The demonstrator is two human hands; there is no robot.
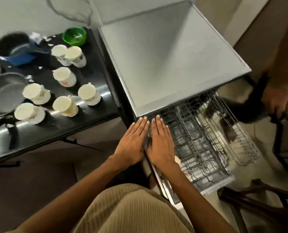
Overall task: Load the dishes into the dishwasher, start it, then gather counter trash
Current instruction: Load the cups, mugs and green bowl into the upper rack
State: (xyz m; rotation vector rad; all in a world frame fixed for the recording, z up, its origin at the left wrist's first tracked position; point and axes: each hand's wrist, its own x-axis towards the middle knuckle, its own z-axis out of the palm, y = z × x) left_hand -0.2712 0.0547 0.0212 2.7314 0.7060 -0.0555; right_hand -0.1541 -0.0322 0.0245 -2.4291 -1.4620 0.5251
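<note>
Dishwasher (170, 64) stands right of the black counter (89, 125), its wire racks (207, 137) pulled out to the right over the lowered door (156, 175). Both hands hover side by side at the front left corner of the machine, just above the door's edge and the near end of the rack. Left hand (133, 145) flat, fingers straight and together, holding nothing; fingertips reach the dishwasher's top edge. Right hand (161, 145) likewise flat and released, palm down over the door edge; can't tell if either actually touches metal. Dishes wait on the counter well left of the hands: seven white cups (64, 76) upside down, a green bowl (74, 36) at the back, grey plates (3, 95) and a dark pan (10, 42) at far left, blurred. Another person's hand (277, 101) grips a dark chair back (279, 128) at right. Pale wall behind, light floor below, wooden chair (257, 199) lower right.
</note>
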